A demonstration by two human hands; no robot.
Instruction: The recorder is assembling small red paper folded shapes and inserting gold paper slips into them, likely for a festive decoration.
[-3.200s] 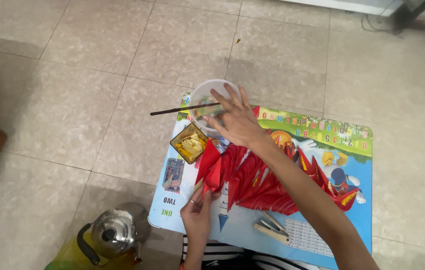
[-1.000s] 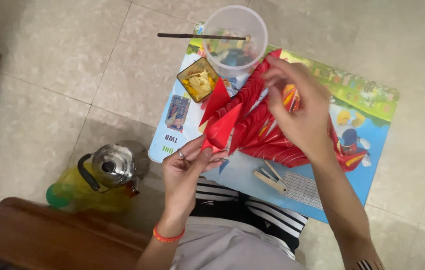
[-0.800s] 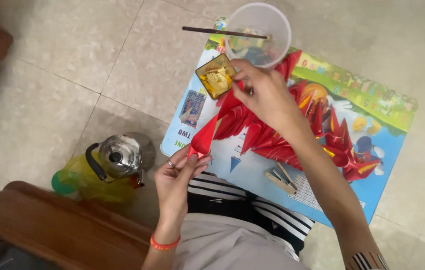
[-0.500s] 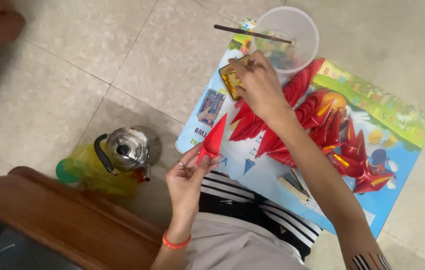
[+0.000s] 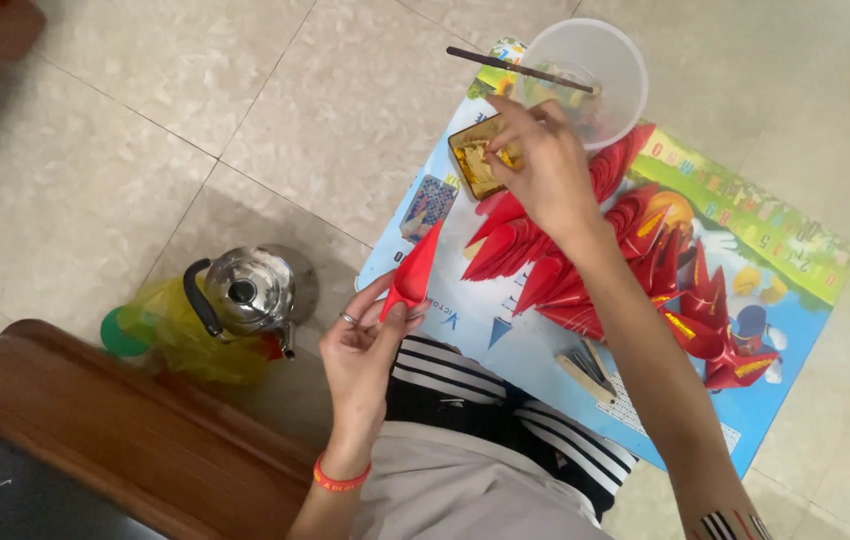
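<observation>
Left hand [image 5: 370, 345] has a tight grip on a folded red paper cone [image 5: 415, 272], right hand [image 5: 543, 165] fingertips pinched narrow inside the small yellow paste tin [image 5: 475, 163].

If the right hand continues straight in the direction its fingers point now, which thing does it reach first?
The right hand points toward the small yellow tray, so it would likely meet that first. Its fingertips seem already at the rim, though depth is unclear.

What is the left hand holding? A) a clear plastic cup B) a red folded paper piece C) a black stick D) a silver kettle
B: the left hand pinches a pointed red folded paper piece between its fingers, away from the other red pieces on the mat.
</observation>
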